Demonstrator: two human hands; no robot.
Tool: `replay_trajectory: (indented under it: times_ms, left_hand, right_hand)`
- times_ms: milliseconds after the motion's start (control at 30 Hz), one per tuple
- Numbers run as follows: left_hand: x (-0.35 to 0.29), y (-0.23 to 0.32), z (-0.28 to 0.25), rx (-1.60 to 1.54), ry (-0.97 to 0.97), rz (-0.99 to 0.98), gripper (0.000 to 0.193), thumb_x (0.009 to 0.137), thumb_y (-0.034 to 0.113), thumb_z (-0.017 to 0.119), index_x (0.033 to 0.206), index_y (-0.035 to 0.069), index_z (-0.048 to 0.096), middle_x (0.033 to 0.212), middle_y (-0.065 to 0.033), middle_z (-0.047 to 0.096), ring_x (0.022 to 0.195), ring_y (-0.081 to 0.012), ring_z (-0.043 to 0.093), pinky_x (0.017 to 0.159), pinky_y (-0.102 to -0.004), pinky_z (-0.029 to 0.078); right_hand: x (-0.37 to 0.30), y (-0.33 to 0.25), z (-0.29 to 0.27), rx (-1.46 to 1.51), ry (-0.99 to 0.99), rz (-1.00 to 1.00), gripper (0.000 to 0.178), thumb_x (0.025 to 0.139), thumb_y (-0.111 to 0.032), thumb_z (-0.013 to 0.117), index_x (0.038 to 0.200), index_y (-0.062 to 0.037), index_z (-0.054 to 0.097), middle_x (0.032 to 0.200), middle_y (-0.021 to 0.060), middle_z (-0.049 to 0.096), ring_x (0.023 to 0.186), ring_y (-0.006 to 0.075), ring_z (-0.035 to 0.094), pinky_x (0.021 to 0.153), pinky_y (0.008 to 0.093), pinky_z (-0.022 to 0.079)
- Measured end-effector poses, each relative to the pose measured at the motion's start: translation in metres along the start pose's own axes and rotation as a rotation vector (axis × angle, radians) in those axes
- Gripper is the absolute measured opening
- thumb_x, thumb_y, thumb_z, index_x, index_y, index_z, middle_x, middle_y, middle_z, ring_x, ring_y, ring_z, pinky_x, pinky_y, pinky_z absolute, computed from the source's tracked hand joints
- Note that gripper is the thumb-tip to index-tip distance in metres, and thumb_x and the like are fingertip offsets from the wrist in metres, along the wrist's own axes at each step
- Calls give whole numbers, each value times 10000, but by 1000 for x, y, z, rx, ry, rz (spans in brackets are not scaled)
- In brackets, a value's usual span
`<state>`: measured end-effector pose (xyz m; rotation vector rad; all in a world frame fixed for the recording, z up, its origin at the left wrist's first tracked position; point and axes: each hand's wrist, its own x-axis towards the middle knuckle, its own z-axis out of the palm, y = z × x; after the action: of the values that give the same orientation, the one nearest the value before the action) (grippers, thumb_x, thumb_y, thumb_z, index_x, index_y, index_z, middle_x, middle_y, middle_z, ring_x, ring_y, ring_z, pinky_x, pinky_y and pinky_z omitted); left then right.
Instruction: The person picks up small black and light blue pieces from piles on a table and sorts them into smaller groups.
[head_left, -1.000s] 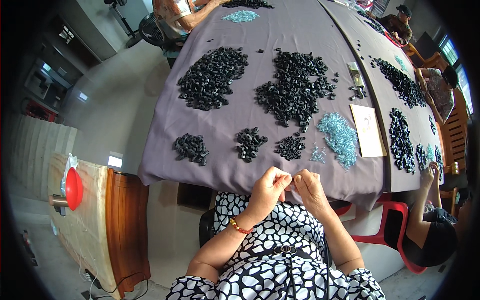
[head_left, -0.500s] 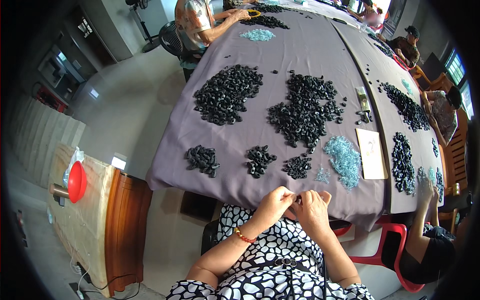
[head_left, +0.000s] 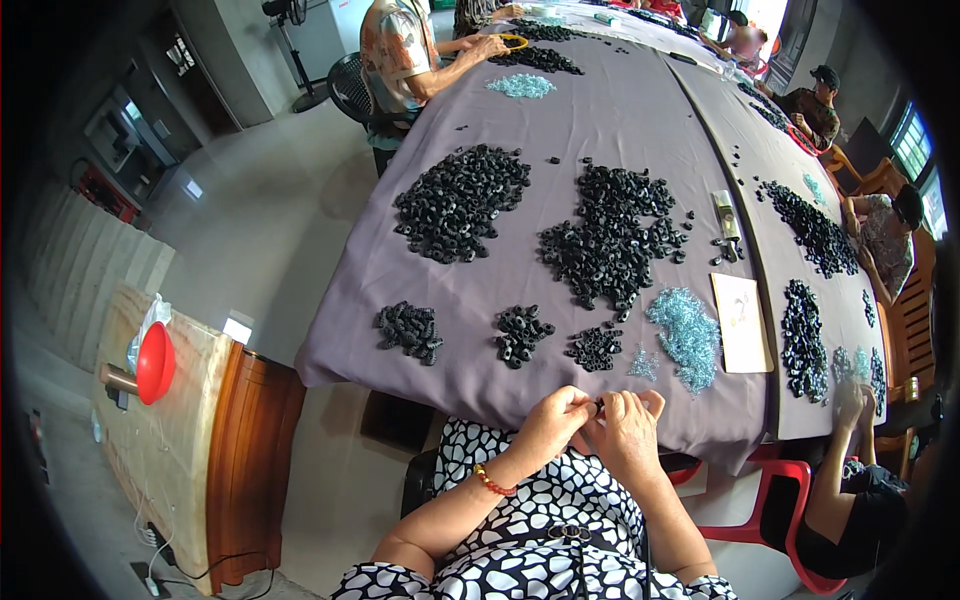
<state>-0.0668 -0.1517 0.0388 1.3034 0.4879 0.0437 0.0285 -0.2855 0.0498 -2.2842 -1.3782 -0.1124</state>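
My left hand (head_left: 553,428) and my right hand (head_left: 625,432) meet just off the near edge of the table, their fingers pinched together. A small black plastic part (head_left: 599,408) shows between the fingertips; both hands seem to grip it, and its shape is mostly hidden. Just beyond them on the cloth lie a small heap of black parts (head_left: 596,348), a little cluster of clear pieces (head_left: 643,364) and a larger pile of bluish clear pieces (head_left: 685,340). Farther left are another small black heap (head_left: 522,335) and a heap of ribbed black pieces (head_left: 408,332).
Two large piles of black parts, one left (head_left: 460,205) and one right (head_left: 612,240), spread farther up the grey tablecloth (head_left: 400,375). A pale sheet (head_left: 742,322) and a tube (head_left: 726,215) lie at right. Other people work around the table. A red chair (head_left: 780,510) stands close at right.
The view has tilted slightly, so the table and piles appear a little lower. My hands stay together, and the black part between the fingertips shows more plainly.
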Motion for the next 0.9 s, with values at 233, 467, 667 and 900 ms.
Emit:
replay_trajectory:
  times_ms: [233,467,667,900]
  left_hand:
    - [0,0,-3,-107,-30,-28,251,1051,245,581,1114,10,643,822,-25,693,543,-43,625,375,-147,378]
    - [-2,6,-5,22,-52,33,277,1044,282,601,1071,13,659,791,-6,677,517,-36,603,387,-143,393]
    - [-1,3,-7,7,-21,14,285,1036,303,616,1029,21,657,774,8,669,510,-31,585,392,-146,398]
    - [8,-13,-11,27,19,37,290,1034,313,617,1070,27,650,819,-15,696,530,-41,594,421,-158,403]
  right_hand:
    - [-3,4,3,-39,45,-39,271,845,-209,743,977,-48,570,821,97,606,779,278,639,960,474,376]
    - [-9,4,3,-110,128,-163,271,836,-193,754,993,-58,579,785,56,585,720,250,620,928,461,384]
    - [-3,3,3,-102,105,-169,275,845,-203,751,1014,-55,592,783,51,615,715,233,628,955,469,373]
    - [3,5,11,-71,91,-43,268,854,-245,747,1007,-73,609,759,29,630,750,217,640,983,463,351]
